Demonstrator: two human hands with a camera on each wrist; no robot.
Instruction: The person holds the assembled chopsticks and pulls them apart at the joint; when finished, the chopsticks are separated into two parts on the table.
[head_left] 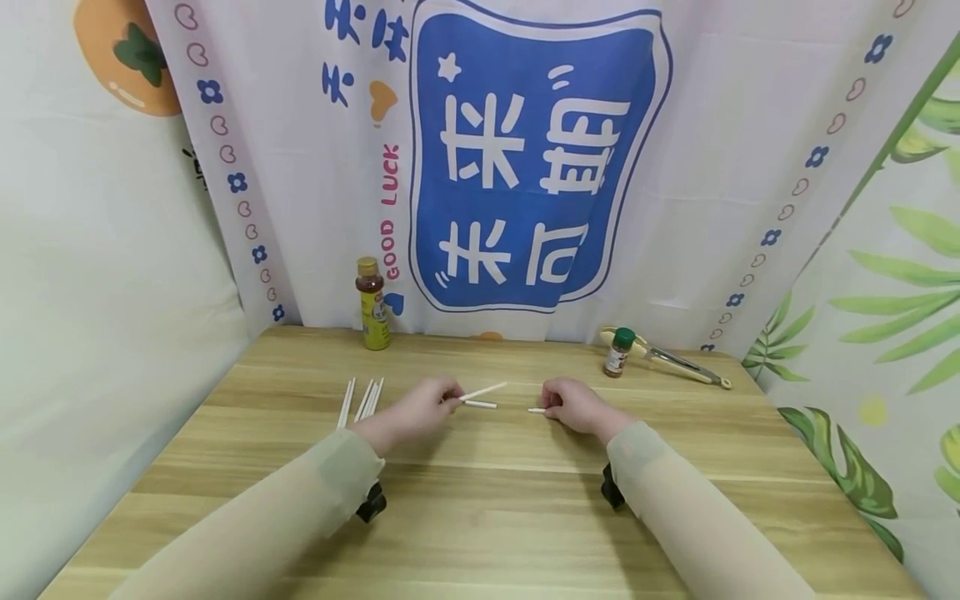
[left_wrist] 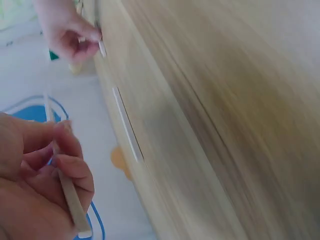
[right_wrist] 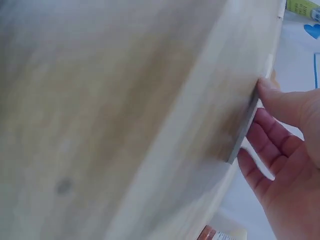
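Note:
My left hand (head_left: 422, 410) pinches a slim white stick (left_wrist: 75, 205) between thumb and fingers, tilted and raised off the table. Just beneath, a second white stick (left_wrist: 127, 122) lies flat on the wood, apart from both hands. To the right, my right hand (head_left: 579, 406) holds another white stick (right_wrist: 245, 132) with thumb and fingertips, low at the tabletop; whether it touches the wood I cannot tell. In the head view only a short end of that stick shows past the fingers.
Several white sticks (head_left: 346, 403) lie left of my left wrist, partly behind it. A yellow bottle (head_left: 375, 312) stands at the back left. Toward the back right are a small green-capped jar (head_left: 617, 358) and tongs (head_left: 678, 362). A printed curtain (head_left: 690, 250) hangs behind the wooden table (head_left: 495, 517).

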